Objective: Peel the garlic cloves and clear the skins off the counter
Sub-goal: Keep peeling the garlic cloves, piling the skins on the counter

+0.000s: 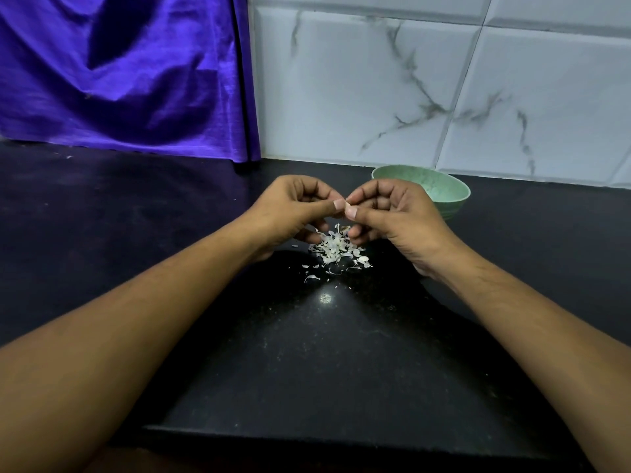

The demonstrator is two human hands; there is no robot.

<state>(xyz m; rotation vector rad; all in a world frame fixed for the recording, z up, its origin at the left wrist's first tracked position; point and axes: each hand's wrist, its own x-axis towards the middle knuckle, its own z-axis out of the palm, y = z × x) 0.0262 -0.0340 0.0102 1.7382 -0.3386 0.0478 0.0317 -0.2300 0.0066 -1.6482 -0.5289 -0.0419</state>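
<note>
Fig.: L hand [290,206] & R hand [392,213] meet at the fingertips above the skin pile [336,250], mid-counter [307,353]. We see each thumb & forefinger pinching one small pale garlic piece [347,202]; clove or skin, we cannot tell. Green bowl [452,192] far right, just behind R hand; purple cloth [119,80] far left.

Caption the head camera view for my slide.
Left hand and right hand pinch a garlic clove above the skins; green bowl behind.
</note>
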